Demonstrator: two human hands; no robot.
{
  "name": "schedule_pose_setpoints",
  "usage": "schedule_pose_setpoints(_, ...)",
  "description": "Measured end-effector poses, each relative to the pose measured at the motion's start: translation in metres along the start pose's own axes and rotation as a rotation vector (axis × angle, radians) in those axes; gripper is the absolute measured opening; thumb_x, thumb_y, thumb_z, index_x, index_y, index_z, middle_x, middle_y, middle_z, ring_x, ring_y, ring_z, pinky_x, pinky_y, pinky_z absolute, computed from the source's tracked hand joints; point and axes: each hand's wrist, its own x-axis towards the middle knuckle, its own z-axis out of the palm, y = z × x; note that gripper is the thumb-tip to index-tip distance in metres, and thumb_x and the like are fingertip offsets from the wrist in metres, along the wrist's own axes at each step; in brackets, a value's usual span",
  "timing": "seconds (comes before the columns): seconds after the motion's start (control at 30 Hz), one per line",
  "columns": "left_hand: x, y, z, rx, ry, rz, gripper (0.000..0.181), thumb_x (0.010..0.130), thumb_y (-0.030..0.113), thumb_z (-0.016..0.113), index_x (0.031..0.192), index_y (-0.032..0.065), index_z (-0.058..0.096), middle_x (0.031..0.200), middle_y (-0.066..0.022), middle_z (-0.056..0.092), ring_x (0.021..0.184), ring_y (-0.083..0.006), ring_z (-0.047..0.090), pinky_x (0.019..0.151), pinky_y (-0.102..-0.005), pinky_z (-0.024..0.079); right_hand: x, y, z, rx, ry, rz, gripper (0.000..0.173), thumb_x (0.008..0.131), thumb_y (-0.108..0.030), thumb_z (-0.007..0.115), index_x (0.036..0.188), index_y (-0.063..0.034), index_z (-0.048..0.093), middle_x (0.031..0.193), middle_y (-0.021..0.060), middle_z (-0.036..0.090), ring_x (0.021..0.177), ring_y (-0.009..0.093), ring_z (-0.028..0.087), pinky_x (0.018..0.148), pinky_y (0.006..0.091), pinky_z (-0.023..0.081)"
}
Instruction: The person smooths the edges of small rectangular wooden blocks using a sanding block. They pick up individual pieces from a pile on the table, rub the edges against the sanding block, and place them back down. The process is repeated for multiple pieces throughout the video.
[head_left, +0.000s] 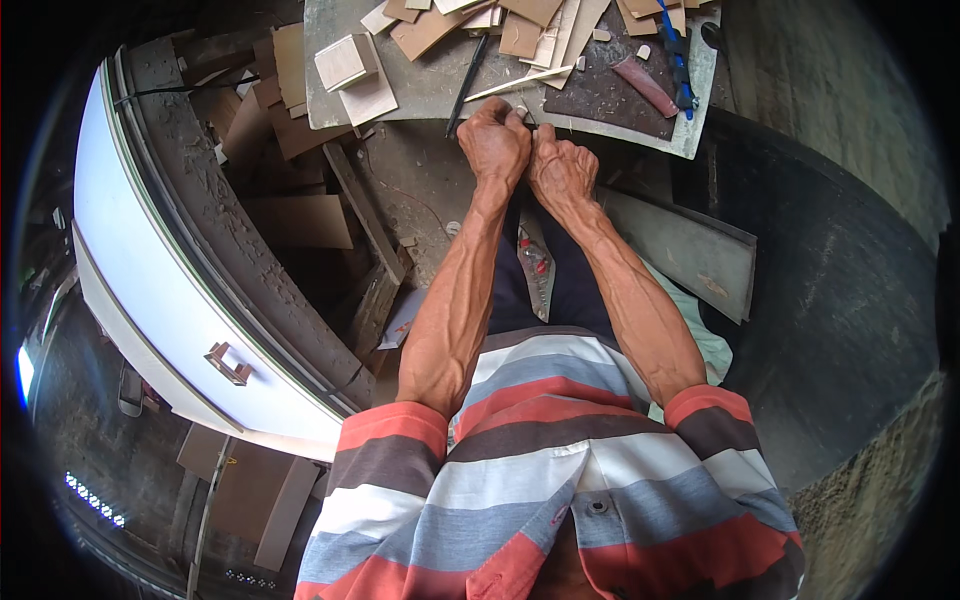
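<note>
At the front edge of the worktable (427, 97), my left hand (495, 142) and my right hand (564, 166) are side by side, nearly touching, with fingers curled. A small pale wooden piece (521, 111) shows at the fingertips of my left hand. What my right fingers pinch, if anything, is hidden. Just beyond my hands a thin wooden strip (517, 82) lies slanted on the table. A black pen (468, 84) lies to the left of my left hand, its end over the edge. A dark brown sheet (585, 101) lies beyond my right hand, with a reddish roll (645, 88) on it.
Wood offcuts (431, 34) are heaped on the table's far side, near a small wooden block (345, 64). A blue clamp-like tool (679, 67) lies at right. Left of me stand a large white panel (172, 247) and more scrap boards (300, 221). A grey board (686, 251) leans low at right.
</note>
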Motion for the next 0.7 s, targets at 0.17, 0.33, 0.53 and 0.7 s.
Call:
schedule_pose_setpoints(0.17,-0.003,0.003,0.001,0.009,0.019,-0.017,0.015,0.076,0.013,0.071,0.079,-0.0022,0.07,0.066,-0.0153,0.067,0.062,-0.0256,0.068,0.063,-0.0362,0.052,-0.005,0.004,0.001,0.032,-0.03,0.001,0.016,0.087,-0.018,0.056,0.087,-0.0026,0.057,0.053,0.0182,0.056,0.047,0.039,0.057,0.045,0.0511,0.043)
schedule_pose_setpoints(0.33,0.001,-0.004,0.0,-0.02,-0.049,-0.061,0.013,0.077,0.011,0.071,0.081,-0.0016,0.07,0.066,-0.0156,0.067,0.063,-0.0267,0.068,0.063,-0.0358,0.052,-0.004,0.002,-0.005,0.09,-0.121,0.097,0.017,0.09,-0.021,0.055,0.088,-0.0045,0.056,0.057,0.0214,0.059,0.05,0.042,0.06,0.048,0.0552,0.044)
schedule_pose_setpoints(0.53,-0.009,-0.007,-0.004,0.013,-0.02,0.164,0.016,0.076,0.008,0.066,0.089,-0.0012,0.068,0.081,-0.0212,0.068,0.075,-0.0379,0.067,0.068,-0.0441,0.053,0.007,0.004,-0.021,0.135,-0.243,0.154,0.025,0.097,-0.029,0.048,0.092,-0.0051,0.056,0.064,0.0244,0.062,0.063,0.046,0.063,0.058,0.0556,0.047)
schedule_pose_setpoints(0.7,-0.018,0.011,-0.01,0.25,0.001,0.287,0.017,0.075,0.01,0.067,0.09,0.0012,0.067,0.082,-0.0192,0.066,0.076,-0.0384,0.066,0.068,-0.0466,0.052,0.006,0.004,-0.028,0.174,-0.256,0.161,0.026,0.096,-0.028,0.048,0.091,-0.0036,0.057,0.067,0.0258,0.063,0.065,0.046,0.064,0.06,0.0557,0.048)
